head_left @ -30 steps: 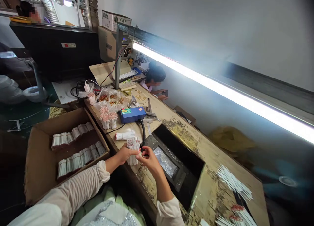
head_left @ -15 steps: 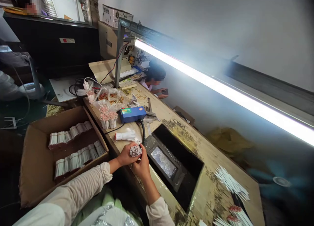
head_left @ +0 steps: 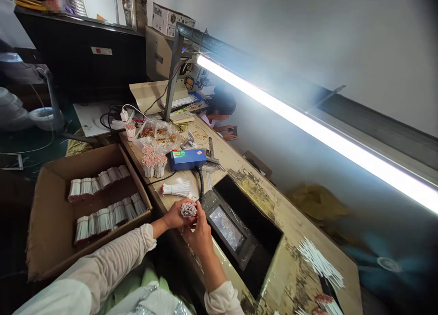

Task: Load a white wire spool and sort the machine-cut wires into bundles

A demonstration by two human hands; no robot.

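Observation:
My left hand (head_left: pixel 175 216) is wrapped round a bundle of thin white sticks (head_left: pixel 188 209), its end facing up toward me. Against the right side of the same bundle, my right hand (head_left: pixel 200 230) presses with its fingers. Just beyond my hands, another white bundle (head_left: pixel 176 188) lies on its side on the worktable. Several upright bundles with pinkish tips (head_left: pixel 153 163) stand behind it, left of a blue box-shaped device (head_left: pixel 187 159). To the right of my hands is a dark recessed frame with a bright glass panel (head_left: pixel 227 228).
A cardboard box (head_left: pixel 48 205) at the left holds two rows of bundles. Loose white sticks (head_left: pixel 320 261) lie at the table's right end. A lit tube lamp (head_left: pixel 290 112) crosses above. Another person (head_left: pixel 221 107) sits beyond the table, near a plastic bag (head_left: pixel 159 137).
The view has shifted slightly. Both my hands stay at the bundle, with the right hand's fingers only slightly changed in position.

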